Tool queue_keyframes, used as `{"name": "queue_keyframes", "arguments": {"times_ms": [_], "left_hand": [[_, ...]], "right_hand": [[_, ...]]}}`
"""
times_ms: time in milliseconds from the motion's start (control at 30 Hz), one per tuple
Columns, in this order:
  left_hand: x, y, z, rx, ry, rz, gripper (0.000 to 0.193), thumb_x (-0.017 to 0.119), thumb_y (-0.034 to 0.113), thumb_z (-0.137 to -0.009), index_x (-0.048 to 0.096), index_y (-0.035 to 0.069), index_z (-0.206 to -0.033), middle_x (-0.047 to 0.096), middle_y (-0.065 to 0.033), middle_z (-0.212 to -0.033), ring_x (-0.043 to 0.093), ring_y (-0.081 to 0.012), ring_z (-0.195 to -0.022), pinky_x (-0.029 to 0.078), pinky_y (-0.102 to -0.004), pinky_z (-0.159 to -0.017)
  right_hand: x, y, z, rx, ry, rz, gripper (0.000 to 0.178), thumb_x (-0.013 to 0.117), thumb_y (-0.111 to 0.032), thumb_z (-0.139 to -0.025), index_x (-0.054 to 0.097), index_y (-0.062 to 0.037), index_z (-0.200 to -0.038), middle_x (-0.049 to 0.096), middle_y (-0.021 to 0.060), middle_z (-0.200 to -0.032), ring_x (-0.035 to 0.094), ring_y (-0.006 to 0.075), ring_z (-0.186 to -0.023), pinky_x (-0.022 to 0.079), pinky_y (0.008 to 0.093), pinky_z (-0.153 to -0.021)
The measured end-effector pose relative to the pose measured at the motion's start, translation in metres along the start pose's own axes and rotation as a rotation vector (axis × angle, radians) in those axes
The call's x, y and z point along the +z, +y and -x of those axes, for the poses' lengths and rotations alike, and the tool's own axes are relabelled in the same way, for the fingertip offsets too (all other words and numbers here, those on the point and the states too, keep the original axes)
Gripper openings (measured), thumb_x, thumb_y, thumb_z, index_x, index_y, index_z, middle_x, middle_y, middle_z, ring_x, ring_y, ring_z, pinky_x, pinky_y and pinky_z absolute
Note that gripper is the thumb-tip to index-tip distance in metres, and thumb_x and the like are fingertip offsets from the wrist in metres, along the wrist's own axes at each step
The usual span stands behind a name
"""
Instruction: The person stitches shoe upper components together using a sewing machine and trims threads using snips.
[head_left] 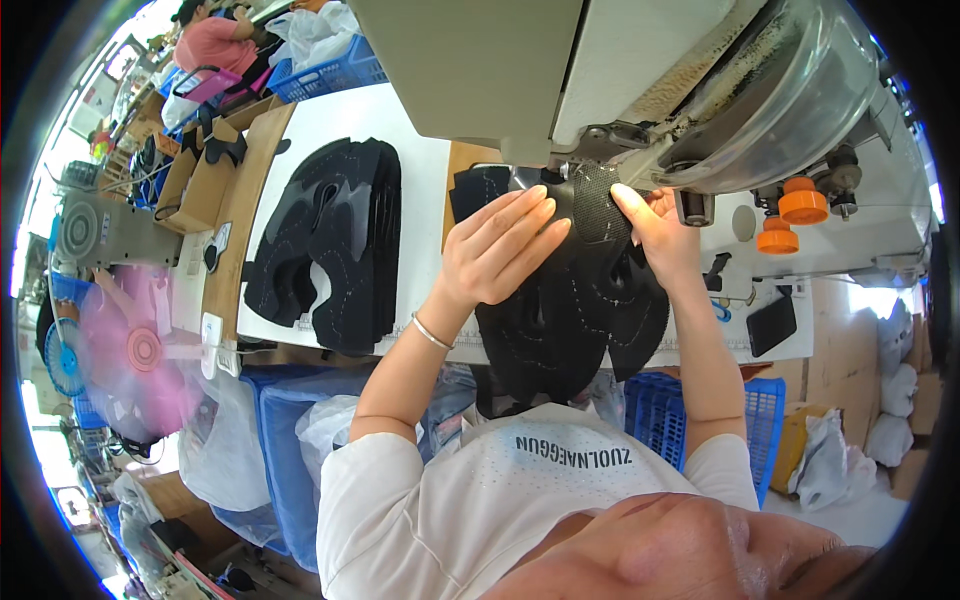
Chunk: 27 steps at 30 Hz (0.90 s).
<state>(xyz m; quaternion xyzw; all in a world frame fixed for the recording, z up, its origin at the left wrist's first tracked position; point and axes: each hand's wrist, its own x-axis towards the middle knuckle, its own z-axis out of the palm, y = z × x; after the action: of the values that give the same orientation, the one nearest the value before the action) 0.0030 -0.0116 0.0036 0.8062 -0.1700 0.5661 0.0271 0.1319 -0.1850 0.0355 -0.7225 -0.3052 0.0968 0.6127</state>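
Under the head of a sewing machine (480, 80) lies a black shoe-upper-like fabric piece (545, 300) marked with light dashed lines. Part of it hangs over the table's near edge. A dark mesh patch (598, 208) sits on the piece close to the needle area, which the machine partly hides. My left hand (500, 245) rests on the fabric left of the patch, fingers stretched out and together. On the right, my right hand (660, 232) grips the piece's edge, thumb on the mesh; its other fingers are partly hidden.
A thick stack of matching black pieces (385, 240) occupies the table's left side. Orange knobs (803, 202) stick out at the machine's right. A pink fan (145, 350) stands at far left. Blue crates (655, 425) are below the table edge, and a person in pink (210, 45) sits far back.
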Motion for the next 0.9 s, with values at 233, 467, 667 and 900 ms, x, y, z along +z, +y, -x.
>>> {"name": "queue_keyframes", "arguments": {"times_ms": [233,467,667,900], "left_hand": [[0.004,-0.003,-0.005,-0.021,0.002,-0.007,0.024,0.071,0.003,-0.068,0.073,0.001,-0.092,0.069,-0.0121,-0.097,0.069,-0.0289,-0.096,0.060,-0.0375,-0.081],[-0.017,0.030,-0.026,-0.241,-0.212,0.101,0.034,0.062,-0.001,-0.070,0.072,0.003,-0.103,0.068,-0.0099,-0.104,0.065,-0.0270,-0.100,0.052,-0.0388,-0.087],[-0.012,0.050,-0.033,-0.237,-0.388,-0.204,0.048,0.067,0.043,-0.083,0.067,0.011,-0.118,0.060,-0.0065,-0.105,0.058,-0.0220,-0.104,0.045,-0.0360,-0.090],[-0.007,0.048,-0.036,-0.263,-0.407,-0.240,0.045,0.067,0.042,-0.082,0.068,0.013,-0.116,0.060,-0.0075,-0.106,0.057,-0.0246,-0.107,0.045,-0.0380,-0.091]], "right_hand": [[-0.011,0.019,-0.017,-0.019,-0.054,0.125,0.022,0.074,-0.020,-0.085,0.061,-0.0039,-0.079,0.055,0.0000,-0.065,0.049,0.0099,-0.053,0.037,0.0269,-0.050],[-0.014,0.020,-0.027,-0.191,-0.042,0.312,0.012,0.069,-0.007,-0.076,0.062,0.0003,-0.082,0.062,0.0101,-0.072,0.058,0.0245,-0.066,0.045,0.0356,-0.063],[-0.018,0.029,-0.035,-0.157,-0.065,0.262,0.008,0.067,-0.005,-0.075,0.063,0.0004,-0.078,0.063,0.0102,-0.070,0.059,0.0226,-0.064,0.045,0.0343,-0.061],[-0.016,0.036,-0.037,-0.176,-0.057,0.164,0.008,0.069,-0.006,-0.075,0.064,-0.0009,-0.078,0.064,0.0095,-0.071,0.060,0.0206,-0.066,0.045,0.0338,-0.061]]}}
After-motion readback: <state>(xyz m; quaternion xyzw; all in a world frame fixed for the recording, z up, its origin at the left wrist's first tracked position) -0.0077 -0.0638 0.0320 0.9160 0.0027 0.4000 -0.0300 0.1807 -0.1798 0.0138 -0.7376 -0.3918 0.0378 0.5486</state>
